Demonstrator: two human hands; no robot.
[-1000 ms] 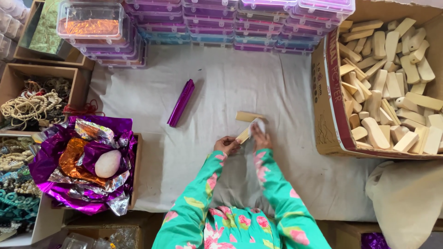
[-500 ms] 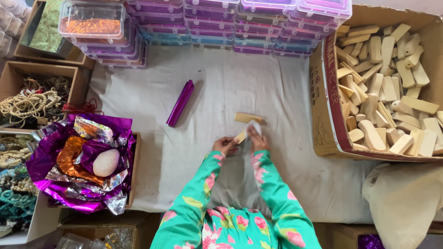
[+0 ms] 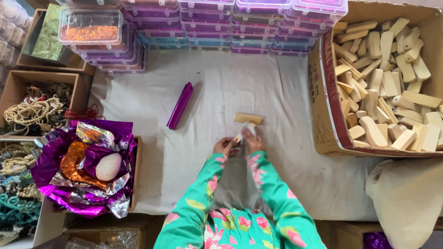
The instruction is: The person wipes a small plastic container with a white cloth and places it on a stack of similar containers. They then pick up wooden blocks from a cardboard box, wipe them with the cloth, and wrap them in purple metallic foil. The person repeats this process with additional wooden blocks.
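Note:
My left hand (image 3: 225,146) and my right hand (image 3: 252,141) meet over the white cloth (image 3: 258,87), both gripping a small pale wooden piece (image 3: 239,135) with something whitish pressed on its upper end. Just beyond the hands a second small wooden block (image 3: 248,118) lies flat on the cloth. A purple foil roll (image 3: 180,105) lies apart to the left. My sleeves are green with pink flowers.
A cardboard box (image 3: 325,115) full of several wooden pieces stands at the right. Stacked clear plastic boxes (image 3: 240,23) line the far edge. At the left are crumpled purple and orange foil (image 3: 83,175) with a pale oval stone (image 3: 108,166), and boxes of beads (image 3: 32,110).
The hands keep working the small wooden piece in place. The view has drifted slightly; nothing else on the cloth has moved.

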